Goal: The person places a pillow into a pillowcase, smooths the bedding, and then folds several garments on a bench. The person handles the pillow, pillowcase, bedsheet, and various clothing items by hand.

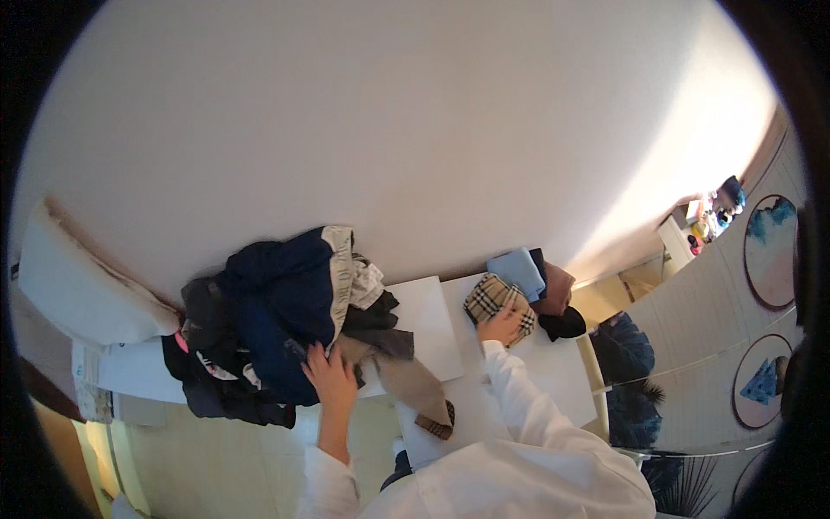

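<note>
My left hand (332, 376) lies spread, palm down, on the right lower edge of a heap of clothes, touching a navy blue garment (279, 305) with a pale waistband. Beside its fingers a beige garment (408, 383) with a checked end trails out of the heap to the right. My right hand (500, 325) rests on a beige checked folded cloth (486, 298) on the white table (554, 370). Behind and right of that cloth are a light blue folded cloth (519, 269), a brown one (556, 289) and a black one (563, 324).
A wall stands behind the table. A white cushioned piece (91, 279) is at the far left. On the right hangs a patterned curtain or sheet (694, 363), and a small white stand (675, 243) with assorted items is farther back. A pale floor (227, 460) shows below the heap.
</note>
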{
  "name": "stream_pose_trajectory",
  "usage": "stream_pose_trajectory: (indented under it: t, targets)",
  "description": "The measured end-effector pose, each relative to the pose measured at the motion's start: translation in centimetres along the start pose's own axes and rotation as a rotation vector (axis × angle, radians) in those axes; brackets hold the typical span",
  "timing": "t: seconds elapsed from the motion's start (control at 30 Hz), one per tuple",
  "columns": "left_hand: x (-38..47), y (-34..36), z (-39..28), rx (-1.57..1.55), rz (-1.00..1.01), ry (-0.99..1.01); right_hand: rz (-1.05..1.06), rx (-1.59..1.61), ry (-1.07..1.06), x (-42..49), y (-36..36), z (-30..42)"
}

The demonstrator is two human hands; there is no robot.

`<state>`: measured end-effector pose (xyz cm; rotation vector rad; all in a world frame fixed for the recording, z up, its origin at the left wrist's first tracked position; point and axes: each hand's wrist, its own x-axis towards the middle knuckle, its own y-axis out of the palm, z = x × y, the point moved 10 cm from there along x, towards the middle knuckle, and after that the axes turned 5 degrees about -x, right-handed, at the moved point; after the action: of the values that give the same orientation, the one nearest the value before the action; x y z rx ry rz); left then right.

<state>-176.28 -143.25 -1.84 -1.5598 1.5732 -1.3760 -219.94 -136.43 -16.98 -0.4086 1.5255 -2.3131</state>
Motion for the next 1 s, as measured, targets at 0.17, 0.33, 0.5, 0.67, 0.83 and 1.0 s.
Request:
stream_pose_trajectory:
  t: [0.17,0.33,0.5,0.67,0.83,1.0]
  targets:
    - [-8.8,10.0,-4.2,-0.388,0.46,-0.123,0.164,0.254,0.042,8.0,2.0,-8.9]
    - [-11.1,13.7,-9.6,-0.711,0.674,-0.215,0.706,1.292,0.168,3.7,2.4,-4.3]
    - [-9.7,16.4,-11.1,-1.34,0.562,-0.644,1.482,1.967,0.737,-12.7,-1.6,-0.9]
    - [-10.6,14.1,-14.0,-2.013,0.609,-0.937,1.837,1.56,0.336,-23.3,-6.0,-2.2]
    - [-8.8,5.3,-15.2,-1.575,0.29,-0.389,1.047,1.54,0.135,-15.3,-13.5,-4.0]
    - [-9.6,0.6,-17.0,-1.303,0.198,-0.178,0.811,1.013,-0.413,-17.0,-20.1,-0.7]
